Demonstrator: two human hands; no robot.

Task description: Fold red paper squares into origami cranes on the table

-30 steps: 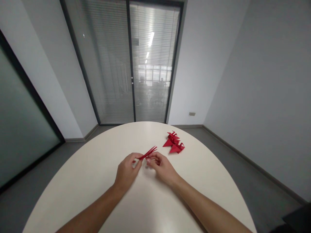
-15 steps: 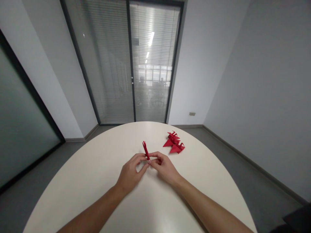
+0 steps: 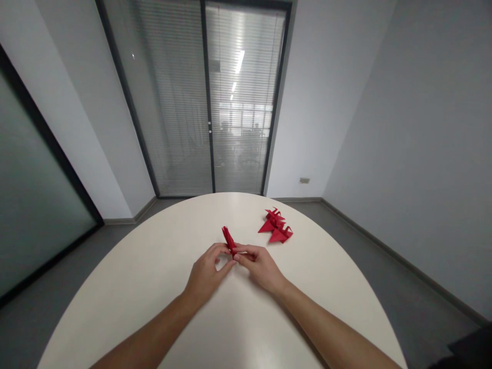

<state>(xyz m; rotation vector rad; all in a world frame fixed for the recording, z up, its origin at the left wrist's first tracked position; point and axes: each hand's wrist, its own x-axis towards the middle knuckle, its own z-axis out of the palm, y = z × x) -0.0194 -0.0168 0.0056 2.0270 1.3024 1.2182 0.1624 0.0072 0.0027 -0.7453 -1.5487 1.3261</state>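
Note:
A narrow folded red paper stands tilted to the left between my hands, its upper end showing several layered points. My left hand pinches its lower end from the left, thumb and fingertips drawn together. From the right, my right hand grips the same lower end with thumb and index finger. The fingertips of both hands meet there and partly hide the paper. Beyond my right hand lie several red origami cranes, bunched together so that they overlap.
The round cream table is under my hands, its curved far edge in front of a glass door with blinds. Grey walls stand left and right. A dark object, unclear in kind, shows at the lower right corner.
The folded paper's upper end has tipped a little to the left and its layers look wider. Both hands have stayed in nearly the same place.

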